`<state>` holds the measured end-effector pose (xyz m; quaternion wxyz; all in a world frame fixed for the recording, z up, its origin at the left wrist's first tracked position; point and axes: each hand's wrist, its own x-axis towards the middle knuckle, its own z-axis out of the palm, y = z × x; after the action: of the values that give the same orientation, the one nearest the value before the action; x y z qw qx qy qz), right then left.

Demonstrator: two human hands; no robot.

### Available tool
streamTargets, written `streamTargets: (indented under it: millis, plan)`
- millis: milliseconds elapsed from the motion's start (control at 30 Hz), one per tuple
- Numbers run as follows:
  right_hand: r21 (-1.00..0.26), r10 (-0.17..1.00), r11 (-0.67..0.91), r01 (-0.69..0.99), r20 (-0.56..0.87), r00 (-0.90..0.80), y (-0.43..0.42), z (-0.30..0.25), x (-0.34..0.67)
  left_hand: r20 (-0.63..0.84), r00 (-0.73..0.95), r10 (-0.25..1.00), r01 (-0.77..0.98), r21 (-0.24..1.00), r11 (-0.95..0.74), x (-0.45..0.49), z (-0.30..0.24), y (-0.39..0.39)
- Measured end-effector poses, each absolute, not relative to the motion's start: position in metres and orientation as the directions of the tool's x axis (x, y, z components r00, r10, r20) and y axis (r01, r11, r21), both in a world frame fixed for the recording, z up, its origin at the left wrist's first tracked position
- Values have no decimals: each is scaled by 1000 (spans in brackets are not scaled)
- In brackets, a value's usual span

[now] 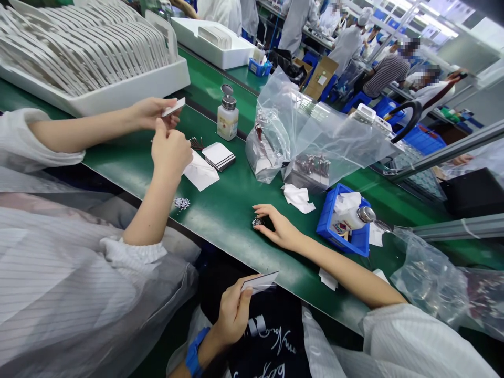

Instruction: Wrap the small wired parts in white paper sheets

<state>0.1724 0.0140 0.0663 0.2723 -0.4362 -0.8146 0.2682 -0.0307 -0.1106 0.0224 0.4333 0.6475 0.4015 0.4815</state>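
White panels (258,283): thin and flat, dark-edged, held tilted in front of the worker's dark printed apron, just off the bench edge; perhaps two, hard to count from here.
Left hand (234,312): clamped on the panels, thumb on top, a blue band (193,350) at the wrist.
Right hand (282,229): well apart from the left, thumb and forefinger parted around a small dark-and-white pile (257,221).
Bench: smooth green worktop (232,220), glossy under the lights, with scattered pale bits (181,203), a panel stack (219,156) and crumpled tissue (298,198).
Farther in: a pump bottle (227,119), clear plastic bags (271,139) holding parts, a blue basket (323,212) with another bottle (347,220) leaning inside.
Neighbour on the left: both hands (171,147) at a white piece (174,107), near a tray (132,93) of upright white plates (86,47).
Room: people in pale coats (293,26) along other benches, blue stools and bins, bright ceiling lights.
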Motion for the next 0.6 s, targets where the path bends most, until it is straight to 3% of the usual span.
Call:
streamTargets:
  millis: [100, 300, 600]
  plan:
    - [-701, 897, 408, 584, 191, -397, 16, 63, 172, 264, 217, 940, 110, 950, -292, -30, 26, -110]
    - [-631, 912, 384, 674, 144, -385, 18, 69, 175, 278, 215, 936, 133, 941, -310, -31, 26, -110]
    - [-440, 806, 591, 676, 304, -507, 5, 63, 170, 275, 199, 941, 111, 947, -301, -30, 19, -114]
